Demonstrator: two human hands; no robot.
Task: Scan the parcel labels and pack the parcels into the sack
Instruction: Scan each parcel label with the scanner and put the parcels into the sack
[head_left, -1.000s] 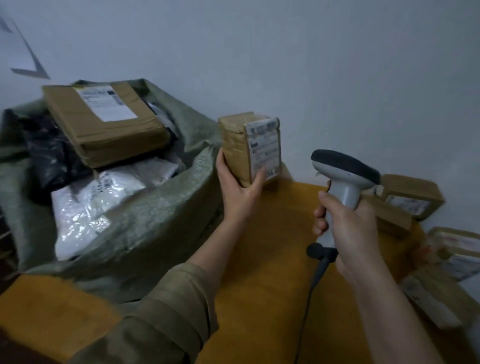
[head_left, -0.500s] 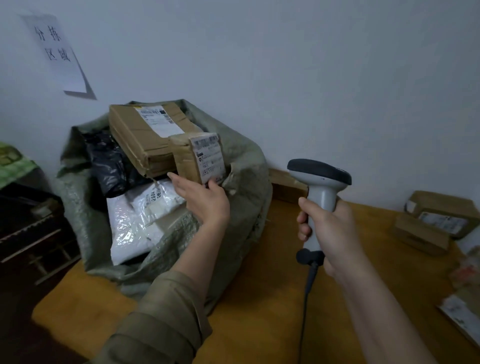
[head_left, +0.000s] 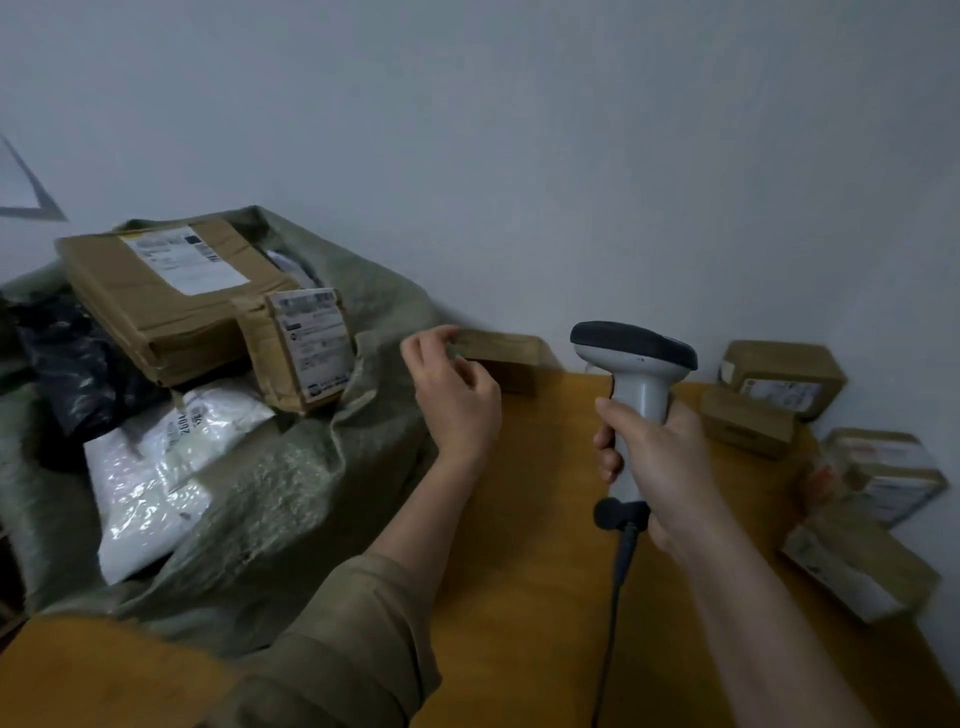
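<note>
A green woven sack (head_left: 291, 499) slumps at the left of the yellow-brown surface (head_left: 524, 519), its coarse plastic weave crumpled in soft folds and its mouth open. At the far side of its contents a flat, wide cardboard box (head_left: 156, 306) lies with a white printed label on top. Leaning against that box's right end is a small parcel (head_left: 298, 351), a blocky cardboard shape wrapped in brown tape, its white label facing right. Nearer, a white glossy plastic mailer bag (head_left: 150, 478) lies crinkled, and a black shiny plastic bag (head_left: 67, 364) sits at the far left.

The left hand (head_left: 454, 395) hangs just right of the sack's rim with its fingers loosely bent, grasping nothing, apart from the small parcel. An olive cloth sleeve (head_left: 332, 649) covers that forearm.

The right hand (head_left: 657, 462) is clenched round the pale grey handle of a barcode scanner (head_left: 634, 358), whose dark rounded head points left; a black cord (head_left: 615, 597) drops from its base.

Along the wall at the right, several taped cardboard boxes (head_left: 779, 379) with white labels lie on the surface, slightly blurred.
</note>
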